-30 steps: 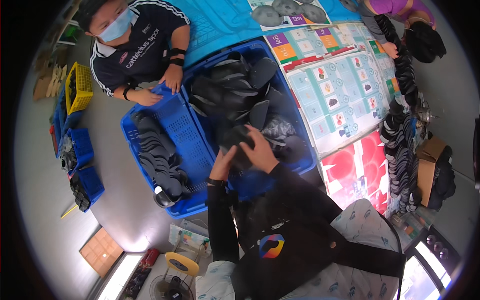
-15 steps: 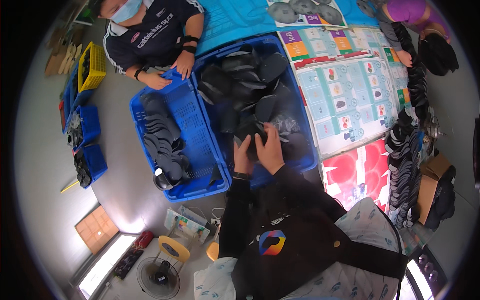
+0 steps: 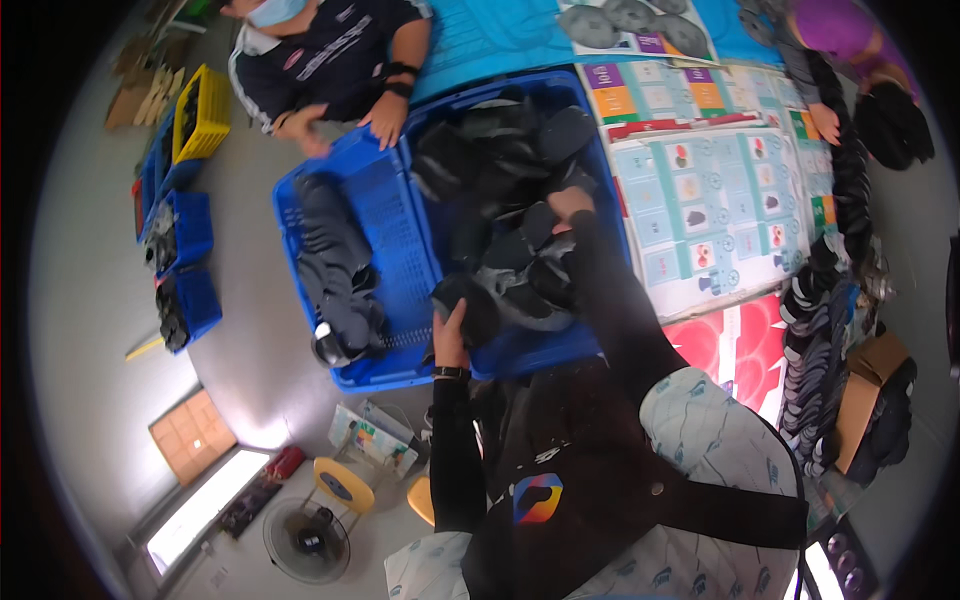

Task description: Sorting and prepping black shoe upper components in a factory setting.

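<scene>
Left hand: The wearer's left hand (image 3: 451, 340), wrist nearly straight below it, grips a smooth black rounded piece (image 3: 472, 308), its thumb pointing up along the near side.
Right hand: The wearer's right hand (image 3: 572, 204) reaches farther out, black-sleeved arm extended across the right side of the crate, fingers bent down toward the pile; whether they grip anything cannot be told.
Held piece: It sits at the near left corner of the right-hand blue plastic crate (image 3: 545, 352), above the rim area, beside a loose heap of black curved pieces (image 3: 490, 150).
Next crate: Overlapping dark grey curved pieces (image 3: 335, 262) line the left side of a second blue plastic crate (image 3: 392, 240).
Hard to see: The left fingers are mostly hidden by the piece; the right fingertips blur into the heap. A co-worker's hand (image 3: 303, 130) is smeared by motion, the head cut off above.
</scene>
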`<state>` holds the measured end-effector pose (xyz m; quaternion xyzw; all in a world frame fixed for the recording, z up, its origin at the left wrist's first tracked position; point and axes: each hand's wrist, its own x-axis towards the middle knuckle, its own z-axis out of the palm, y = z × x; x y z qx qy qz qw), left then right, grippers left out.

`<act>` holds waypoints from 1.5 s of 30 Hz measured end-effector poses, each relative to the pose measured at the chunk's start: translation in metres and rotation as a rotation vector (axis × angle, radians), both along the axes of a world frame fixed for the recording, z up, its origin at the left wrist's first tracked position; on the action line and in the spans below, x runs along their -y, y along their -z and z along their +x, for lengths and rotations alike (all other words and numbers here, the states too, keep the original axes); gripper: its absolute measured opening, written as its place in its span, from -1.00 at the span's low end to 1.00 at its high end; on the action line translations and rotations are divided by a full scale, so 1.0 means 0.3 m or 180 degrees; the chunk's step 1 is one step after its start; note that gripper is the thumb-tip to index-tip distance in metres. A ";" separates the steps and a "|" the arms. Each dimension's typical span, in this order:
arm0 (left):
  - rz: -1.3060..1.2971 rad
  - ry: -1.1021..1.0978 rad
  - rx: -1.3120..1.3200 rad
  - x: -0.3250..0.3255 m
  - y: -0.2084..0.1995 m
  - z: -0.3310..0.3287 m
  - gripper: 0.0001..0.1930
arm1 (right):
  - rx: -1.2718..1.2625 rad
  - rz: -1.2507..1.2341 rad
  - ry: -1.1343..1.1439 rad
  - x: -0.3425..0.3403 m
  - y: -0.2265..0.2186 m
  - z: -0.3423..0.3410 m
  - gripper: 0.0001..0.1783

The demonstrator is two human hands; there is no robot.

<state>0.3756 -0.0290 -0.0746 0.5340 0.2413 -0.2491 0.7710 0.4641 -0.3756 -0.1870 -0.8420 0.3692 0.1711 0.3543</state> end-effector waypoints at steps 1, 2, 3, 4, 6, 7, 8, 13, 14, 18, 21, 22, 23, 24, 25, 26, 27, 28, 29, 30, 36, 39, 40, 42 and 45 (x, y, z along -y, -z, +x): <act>0.0131 -0.0225 -0.0063 -0.149 0.021 -0.048 -0.50 | -0.0342 0.0200 -0.0372 -0.169 -0.106 0.024 -0.54; 0.0342 -0.0250 0.0075 -0.189 0.027 -0.072 -0.49 | -0.0099 0.0585 -0.0132 -0.189 -0.158 -0.011 -0.60; 0.0558 -0.0271 0.0221 -0.231 0.034 -0.077 -0.48 | 0.0127 0.0996 0.0110 -0.212 -0.211 -0.047 -0.65; 0.0587 -0.0357 0.0246 -0.254 0.043 -0.046 -0.48 | 0.0531 0.1027 -0.0631 -0.188 -0.286 -0.094 -0.64; 0.0671 0.0581 -0.0121 -0.270 0.062 -0.042 -0.45 | 0.0999 0.1849 -0.2062 -0.180 -0.513 -0.147 -0.54; 0.0618 0.0637 -0.0113 -0.253 0.057 -0.041 -0.45 | 0.1225 0.2188 -0.2679 -0.231 -0.602 -0.138 -0.52; 0.0182 0.0883 -0.0266 -0.224 0.050 -0.020 -0.43 | 0.1510 0.2092 -0.2882 -0.314 -0.654 -0.140 -0.50; -0.1273 0.1211 -0.0998 -0.208 0.036 -0.015 -0.21 | 0.1060 0.1198 -0.2749 -0.598 -0.639 -0.190 -0.55; -0.1267 0.1127 -0.0666 -0.248 0.065 -0.061 -0.13 | 0.1301 0.0957 -0.2774 -0.650 -0.637 -0.220 -0.57; -0.1246 0.1041 -0.0563 -0.282 0.072 -0.133 -0.32 | 0.1517 0.0749 -0.3121 -0.701 -0.533 -0.272 -0.56; -0.1415 0.0051 -0.0953 -0.328 0.073 -0.178 -0.51 | 0.1080 0.1726 -0.2496 -0.606 -0.648 -0.086 -0.57; -0.1539 -0.0102 -0.0982 -0.316 0.057 -0.168 -0.54 | 0.1960 0.0559 -0.1813 -0.554 -0.558 -0.011 -0.59; -0.1647 -0.0278 -0.1033 -0.315 0.046 -0.174 -0.56 | 0.2737 -0.0595 -0.1070 -0.518 -0.436 0.046 -0.60; -0.1636 -0.0302 -0.1026 -0.330 0.045 -0.198 -0.56 | 0.2726 -0.1220 -0.1079 -0.508 -0.388 0.088 -0.69; -0.1456 -0.0429 -0.0910 -0.331 0.058 -0.199 -0.56 | 0.2732 -0.1866 -0.1069 -0.488 -0.355 0.147 -0.78; -0.1293 -0.0535 -0.0806 -0.313 0.072 -0.188 -0.56 | 0.2758 -0.1891 -0.1062 -0.443 -0.307 0.193 -0.78; -0.1312 -0.0520 -0.0811 -0.287 0.081 -0.174 -0.56 | 0.2193 -0.2181 -0.1407 -0.385 -0.251 0.208 -0.84; -0.1433 -0.0487 -0.0862 -0.258 0.089 -0.154 -0.56 | 0.1602 -0.2428 -0.1759 -0.331 -0.212 0.209 -0.90; -0.1488 -0.0584 -0.0908 -0.278 0.089 -0.162 -0.56 | 0.1567 -0.2534 -0.1767 -0.339 -0.222 0.209 -0.92; -0.1366 -0.0667 -0.0839 -0.315 0.079 -0.181 -0.56 | 0.1860 -0.2436 -0.1767 -0.383 -0.274 0.202 -0.94; -0.0536 -0.0365 0.0051 -0.230 0.075 -0.077 -0.49 | 0.1505 0.1504 -0.1096 -0.561 -0.800 -0.144 -0.74; -0.0666 -0.0417 0.0183 -0.219 0.074 -0.063 -0.51 | 0.1263 0.1030 -0.1607 -0.689 -0.797 -0.247 -0.75; -0.0639 -0.0359 0.0213 -0.197 0.033 -0.039 -0.50 | 0.1378 0.0705 -0.1599 -0.691 -0.759 -0.269 -0.67; -0.0575 -0.0306 0.0321 -0.216 0.025 -0.039 -0.50 | 0.1513 0.0411 -0.1608 -0.739 -0.670 -0.307 -0.58; -0.0738 -0.0427 0.0084 -0.255 0.008 -0.096 -0.49 | 0.2213 0.0807 -0.1112 -0.800 -0.567 -0.335 -0.38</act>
